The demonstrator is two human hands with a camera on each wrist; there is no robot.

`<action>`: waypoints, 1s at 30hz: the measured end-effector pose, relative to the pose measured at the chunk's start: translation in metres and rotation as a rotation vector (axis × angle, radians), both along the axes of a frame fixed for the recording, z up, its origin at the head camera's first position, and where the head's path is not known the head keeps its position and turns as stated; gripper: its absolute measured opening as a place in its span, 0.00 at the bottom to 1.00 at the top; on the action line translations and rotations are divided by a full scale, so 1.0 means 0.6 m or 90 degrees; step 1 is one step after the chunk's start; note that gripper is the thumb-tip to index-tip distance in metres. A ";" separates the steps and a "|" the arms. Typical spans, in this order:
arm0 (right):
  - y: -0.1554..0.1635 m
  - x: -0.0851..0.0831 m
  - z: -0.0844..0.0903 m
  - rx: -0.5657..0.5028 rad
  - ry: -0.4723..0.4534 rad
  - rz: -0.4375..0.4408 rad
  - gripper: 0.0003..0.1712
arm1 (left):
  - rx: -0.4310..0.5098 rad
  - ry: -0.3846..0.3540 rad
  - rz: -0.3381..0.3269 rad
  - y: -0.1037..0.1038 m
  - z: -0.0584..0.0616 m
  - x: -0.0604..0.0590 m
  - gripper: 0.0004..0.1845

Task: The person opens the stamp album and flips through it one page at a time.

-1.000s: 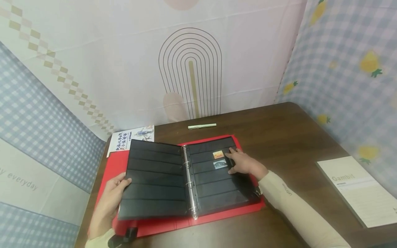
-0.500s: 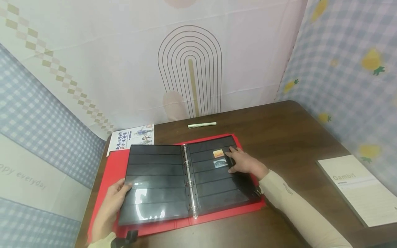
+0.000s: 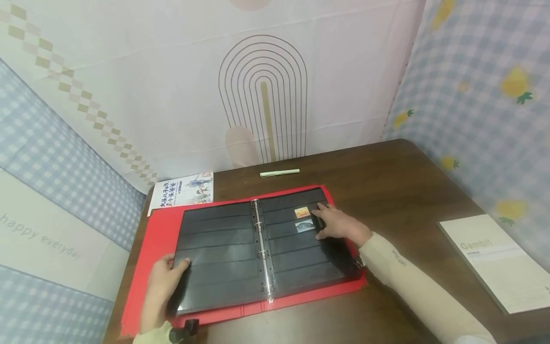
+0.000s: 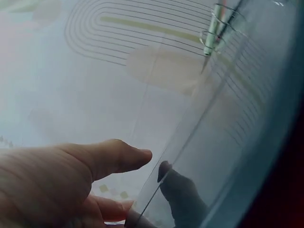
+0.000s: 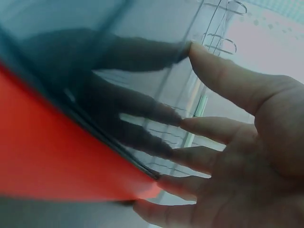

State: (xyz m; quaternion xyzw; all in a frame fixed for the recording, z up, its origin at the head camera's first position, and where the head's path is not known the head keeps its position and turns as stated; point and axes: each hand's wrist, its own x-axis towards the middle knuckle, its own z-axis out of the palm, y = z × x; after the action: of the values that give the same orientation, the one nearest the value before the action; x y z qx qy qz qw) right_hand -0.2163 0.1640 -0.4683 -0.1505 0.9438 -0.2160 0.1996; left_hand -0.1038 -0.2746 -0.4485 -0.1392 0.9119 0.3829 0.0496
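Note:
A red ring-bound stamp album lies spread on the table, its rings in the middle. My left hand is at the outer edge of the left black page; in the left wrist view the thumb is straight and apart from the glossy sheet, while the other fingers are partly hidden by its edge. On the right black page rest the spread fingertips of my right hand. Just left of them sit an orange stamp and a blue-grey stamp.
A pale green pen lies behind the album. The album's far left corner adjoins a white illustrated booklet. A cream notebook marked "Gambit" is at the right side of the brown table. Cloth hangs behind and at both sides.
The left page has come down from a raised tilt to lie flatter on the album. My left hand has moved down and slightly right with it, and its thumb has lifted. My right hand stays put.

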 end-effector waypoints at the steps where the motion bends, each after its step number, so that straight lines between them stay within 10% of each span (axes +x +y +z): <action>1: 0.000 -0.004 0.005 0.011 0.001 0.009 0.46 | -0.017 0.000 0.000 0.002 0.001 0.000 0.33; 15: -0.001 -0.095 0.011 0.059 0.045 0.005 0.60 | -0.092 0.002 -0.013 0.024 -0.002 0.021 0.40; 30: 0.004 -0.088 -0.012 0.032 0.004 0.003 0.58 | -0.101 -0.024 0.031 0.053 -0.014 0.043 0.40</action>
State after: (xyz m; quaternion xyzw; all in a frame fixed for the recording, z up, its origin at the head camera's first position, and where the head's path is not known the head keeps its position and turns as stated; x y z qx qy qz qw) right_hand -0.2692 0.1665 -0.4754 -0.1486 0.9493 -0.1912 0.2007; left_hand -0.0778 -0.2428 -0.4570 -0.1723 0.9345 0.3081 0.0463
